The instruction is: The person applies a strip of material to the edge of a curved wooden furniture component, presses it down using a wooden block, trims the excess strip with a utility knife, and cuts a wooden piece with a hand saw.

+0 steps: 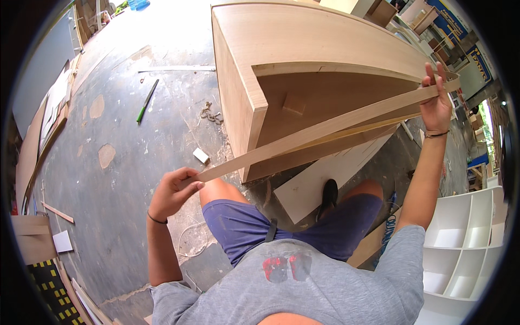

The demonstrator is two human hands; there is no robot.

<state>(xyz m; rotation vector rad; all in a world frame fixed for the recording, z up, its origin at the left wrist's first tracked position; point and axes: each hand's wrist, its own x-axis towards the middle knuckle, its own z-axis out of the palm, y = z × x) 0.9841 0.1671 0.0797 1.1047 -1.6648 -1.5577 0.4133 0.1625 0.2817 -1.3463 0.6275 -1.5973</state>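
A long thin strip of wood veneer edging (325,127) runs diagonally from lower left to upper right. My left hand (172,190) pinches its lower left end near my bent knee. My right hand (436,100) grips its far end at the upper right, arm stretched out. The strip lies along the front edge of a large plywood cabinet (281,43) that stands on the floor on its side, its open interior facing me. I crouch behind it in blue shorts and a grey shirt.
A white board (319,181) lies under the cabinet by my black shoe. A white shelf unit (466,244) stands at lower right. On the concrete floor lie a green rod (147,101), a small white block (201,155) and wood offcuts. Boards lean at the left.
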